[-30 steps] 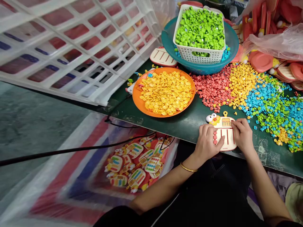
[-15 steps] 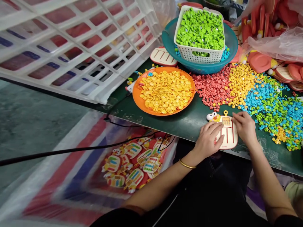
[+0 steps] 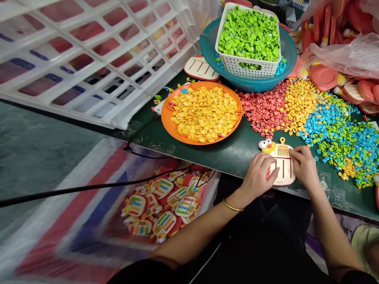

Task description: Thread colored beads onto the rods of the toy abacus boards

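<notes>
A cream duck-shaped toy board (image 3: 286, 173) with red slots, a duck head with bulging eyes and a small yellow ring lies on the table's front edge. My left hand (image 3: 259, 171) is closed over its left side, with a few red beads (image 3: 268, 172) showing by the fingers in the left slot. At the upper right edge of the board, my right hand (image 3: 305, 165) has its thumb and fingers drawn together against it. Whether a small piece is between those fingertips is hidden. A printed orange panel (image 3: 282, 150) sits near the top of the board.
Left of the board stands an orange plate (image 3: 166, 118) of yellow pieces. Behind are red beads (image 3: 266, 106), yellow beads (image 3: 300, 102) and mixed blue-green beads (image 3: 331, 134). A white basket (image 3: 248, 65) of green pieces rests in a teal basin (image 3: 207, 47). A white crate (image 3: 118, 106) leans left.
My right hand has come slightly left and down onto the board's right edge. My left fingers have drawn back from the orange panel, which shows more fully. The view has shifted slightly.
</notes>
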### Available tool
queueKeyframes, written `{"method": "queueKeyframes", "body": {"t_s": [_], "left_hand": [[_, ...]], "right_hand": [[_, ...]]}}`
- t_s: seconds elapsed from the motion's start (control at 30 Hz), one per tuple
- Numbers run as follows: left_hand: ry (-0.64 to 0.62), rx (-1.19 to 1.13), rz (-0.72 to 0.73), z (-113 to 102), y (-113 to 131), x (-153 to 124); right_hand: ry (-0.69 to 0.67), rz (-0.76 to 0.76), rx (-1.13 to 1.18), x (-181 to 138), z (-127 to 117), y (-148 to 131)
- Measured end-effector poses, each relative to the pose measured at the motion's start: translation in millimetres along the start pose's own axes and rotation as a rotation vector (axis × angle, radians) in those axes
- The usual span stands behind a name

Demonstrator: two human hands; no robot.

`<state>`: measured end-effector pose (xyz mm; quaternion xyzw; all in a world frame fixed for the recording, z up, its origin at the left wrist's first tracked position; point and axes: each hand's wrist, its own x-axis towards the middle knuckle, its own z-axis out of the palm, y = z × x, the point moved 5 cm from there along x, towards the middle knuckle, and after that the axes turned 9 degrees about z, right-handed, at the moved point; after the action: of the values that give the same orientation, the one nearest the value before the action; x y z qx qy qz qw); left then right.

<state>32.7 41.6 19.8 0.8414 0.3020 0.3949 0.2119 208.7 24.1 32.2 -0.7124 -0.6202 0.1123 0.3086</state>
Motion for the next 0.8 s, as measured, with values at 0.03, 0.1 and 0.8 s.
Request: {"method": "queueKeyframes", "body": {"t_s": [0.03, 0.1, 0.8], "left_hand": [[-0.007, -0.006, -0.010, 0, -1, 0], [-0.033, -0.032, -0.016, 0, -1, 1], [-0.172, 0.100, 0.101, 5, 4, 9]], "right_hand": [[-0.029, -0.018, 0.011, -5, 0, -4], [-0.081, -0.063, 0.065, -13, 2, -12], [0.092, 0.241, -0.231, 32, -26, 62]]}}
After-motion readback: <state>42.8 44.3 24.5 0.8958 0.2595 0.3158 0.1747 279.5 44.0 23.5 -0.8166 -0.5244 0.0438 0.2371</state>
